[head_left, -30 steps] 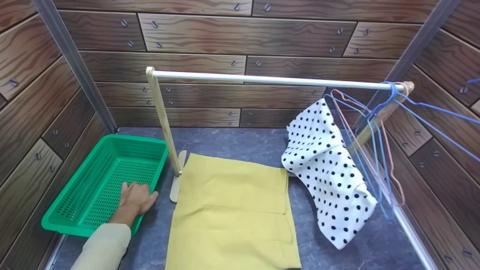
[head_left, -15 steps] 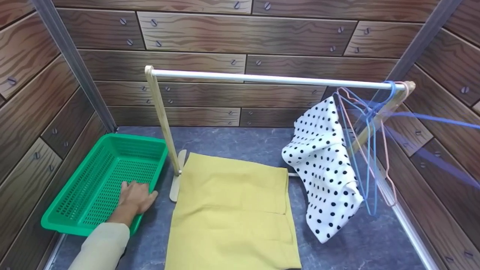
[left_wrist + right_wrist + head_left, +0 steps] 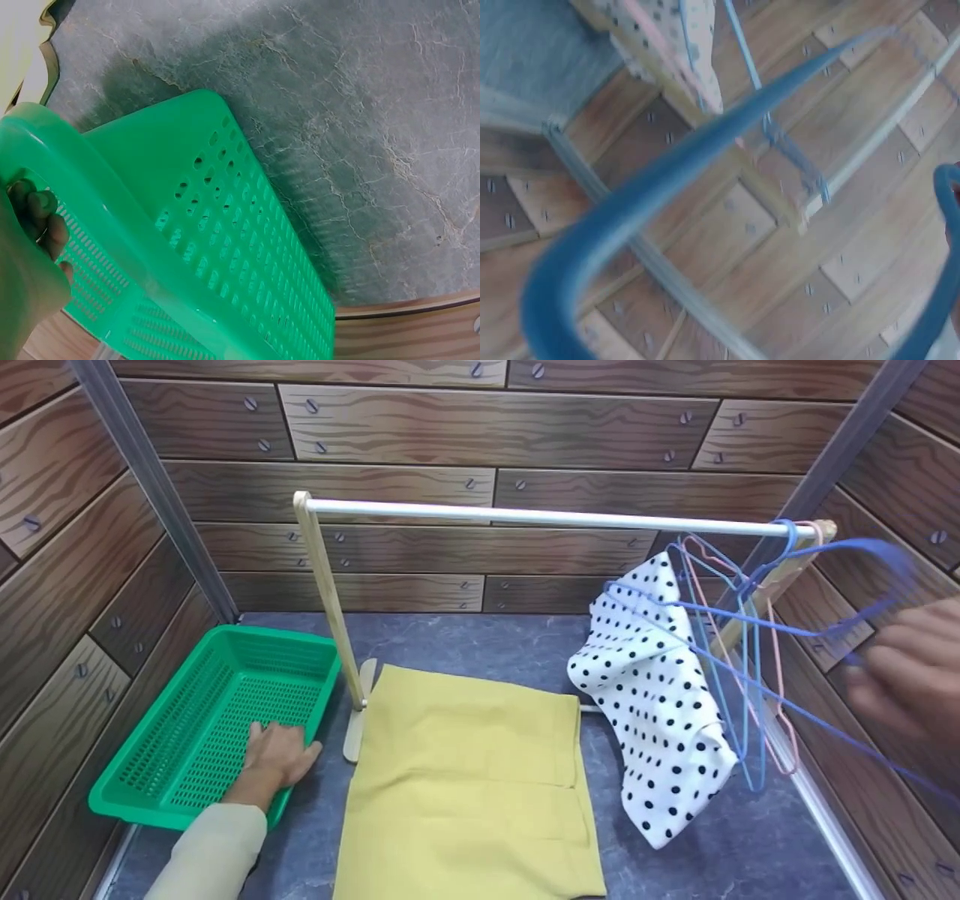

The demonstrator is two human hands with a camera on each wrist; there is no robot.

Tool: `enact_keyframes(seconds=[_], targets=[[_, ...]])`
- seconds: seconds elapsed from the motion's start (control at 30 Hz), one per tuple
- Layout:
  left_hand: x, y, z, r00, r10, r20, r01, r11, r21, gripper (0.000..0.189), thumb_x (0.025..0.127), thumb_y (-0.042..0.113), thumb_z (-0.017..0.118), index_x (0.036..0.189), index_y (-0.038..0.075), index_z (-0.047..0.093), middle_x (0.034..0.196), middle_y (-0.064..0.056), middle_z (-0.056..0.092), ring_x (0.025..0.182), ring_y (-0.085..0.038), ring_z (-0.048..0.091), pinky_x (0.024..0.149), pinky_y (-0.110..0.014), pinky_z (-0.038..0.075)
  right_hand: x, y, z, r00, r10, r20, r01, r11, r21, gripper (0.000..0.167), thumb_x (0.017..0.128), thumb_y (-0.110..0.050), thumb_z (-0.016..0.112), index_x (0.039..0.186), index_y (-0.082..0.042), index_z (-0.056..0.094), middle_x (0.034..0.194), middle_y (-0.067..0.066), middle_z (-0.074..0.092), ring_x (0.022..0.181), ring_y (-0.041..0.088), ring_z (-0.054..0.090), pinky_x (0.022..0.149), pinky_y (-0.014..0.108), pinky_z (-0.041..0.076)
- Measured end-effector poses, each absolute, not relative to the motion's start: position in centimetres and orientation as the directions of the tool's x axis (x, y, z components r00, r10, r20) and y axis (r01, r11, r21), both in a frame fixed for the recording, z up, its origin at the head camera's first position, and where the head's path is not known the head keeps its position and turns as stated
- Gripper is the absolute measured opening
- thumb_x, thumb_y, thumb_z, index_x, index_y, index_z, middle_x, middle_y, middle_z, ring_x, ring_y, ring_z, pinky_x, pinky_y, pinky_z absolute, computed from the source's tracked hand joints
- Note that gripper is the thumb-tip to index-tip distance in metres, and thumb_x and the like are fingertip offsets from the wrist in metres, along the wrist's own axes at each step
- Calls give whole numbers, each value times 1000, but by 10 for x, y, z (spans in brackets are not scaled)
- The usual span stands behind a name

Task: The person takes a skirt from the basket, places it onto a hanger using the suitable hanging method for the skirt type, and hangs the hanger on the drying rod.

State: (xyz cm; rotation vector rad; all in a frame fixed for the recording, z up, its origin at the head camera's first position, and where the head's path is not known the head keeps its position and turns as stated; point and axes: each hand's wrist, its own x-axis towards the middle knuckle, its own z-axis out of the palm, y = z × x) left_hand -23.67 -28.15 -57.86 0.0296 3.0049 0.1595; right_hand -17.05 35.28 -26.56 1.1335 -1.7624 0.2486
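My left hand (image 3: 277, 757) grips the right rim of a green plastic basket (image 3: 161, 810); in the left wrist view the fingers (image 3: 45, 214) curl over that rim. At the right edge of the head view my right hand (image 3: 911, 667), blurred, holds a blue clothes hanger (image 3: 799, 630). This hanger is tilted in the air, passing in front of a white cloth with black dots (image 3: 660, 712). The cloth hangs at the right end of a rack (image 3: 525, 515), among blue and pink hangers. A yellow cloth (image 3: 465, 795) lies flat in the middle.
The rack has a white bar and wooden end posts (image 3: 326, 600). Wood-patterned walls (image 3: 390, 427) surround the dark grey stone-patterned surface (image 3: 465, 641), with metal strips along the corners.
The right hand has come into view from the right with the blue hanger, which swung leftward in front of the dotted cloth. That cloth and the hung hangers swayed. The left hand stayed put.
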Motion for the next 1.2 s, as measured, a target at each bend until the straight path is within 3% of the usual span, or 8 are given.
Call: enact_keyframes(seconds=[0.07, 0.23, 0.53, 0.67, 0.8, 0.93, 1.1, 1.2], targets=[[-236, -281, -578, -992, 23, -126, 11, 995, 95, 42, 97, 40, 49, 102, 2, 66, 96, -19, 66, 95, -38, 57, 86, -55, 32, -171, 343, -270, -97, -626, 774, -777, 534, 335, 47, 96, -28, 46, 55, -5, 41, 53, 8, 42, 51, 30, 34, 61, 41, 26], [-235, -279, -577, -996, 22, -90, 14, 996, 88, 40, 96, 40, 52, 96, 3, 66, 89, -15, 65, 90, -35, 56, 84, -53, 31, -174, 330, -299, -179, -695, 697, -738, 563, 371, 38, 92, -22, 43, 58, -7, 46, 57, 5, 47, 54, 24, 42, 63, 40, 34], [-233, -277, -571, -999, 47, 5, 47, 998, 30, 39, 96, 39, 52, 93, 2, 65, 86, -15, 65, 87, -36, 56, 82, -52, 31, -183, 306, -371, -330, -643, 691, -696, 660, 282, 26, 86, -18, 49, 60, -12, 53, 58, 0, 52, 56, 17, 47, 60, 37, 41], [-231, -272, -571, -984, 52, 170, 45, 998, -42, 44, 95, 42, 54, 94, -1, 64, 88, -19, 65, 90, -38, 57, 81, -53, 35, -188, 297, -401, -353, -581, 734, -684, 695, 221, 24, 83, -18, 51, 59, -13, 50, 57, -1, 49, 55, 17, 43, 58, 37, 37], [-234, -260, -573, -912, 84, 402, 65, 996, -61, 44, 91, 40, 60, 94, -4, 63, 91, -22, 65, 90, -39, 57, 80, -54, 38, -194, 289, -426, -415, -508, 755, -659, 740, 136, 25, 81, -15, 52, 57, -14, 44, 54, -3, 43, 52, 16, 39, 57, 37, 34], [-238, -235, -580, -794, 210, 571, 180, 978, -109, 37, 88, 36, 60, 84, -1, 61, 82, -20, 63, 81, -38, 58, 74, -53, 40, -202, 283, -449, -485, -462, 743, -615, 784, 85, 28, 79, -10, 57, 56, -17, 41, 53, -6, 38, 50, 13, 35, 56, 34, 32], [-235, -185, -596, -698, 390, 601, 364, 916, -171, 34, 82, 36, 70, 80, 3, 62, 78, -15, 63, 78, -36, 59, 76, -53, 44, -212, 272, -476, -576, -433, 693, -562, 826, 49, 32, 78, -8, 61, 54, -17, 41, 52, -6, 36, 49, 12, 33, 54, 31, 30], [-224, -146, -604, -703, 485, 520, 473, 865, -168, 33, 83, 35, 71, 83, 4, 62, 82, -14, 64, 84, -36, 61, 83, -55, 45, -218, 268, -492, -596, -435, 675, -551, 833, 51, 32, 77, -8, 60, 53, -17, 40, 51, -5, 35, 48, 13, 31, 53, 30, 30]])
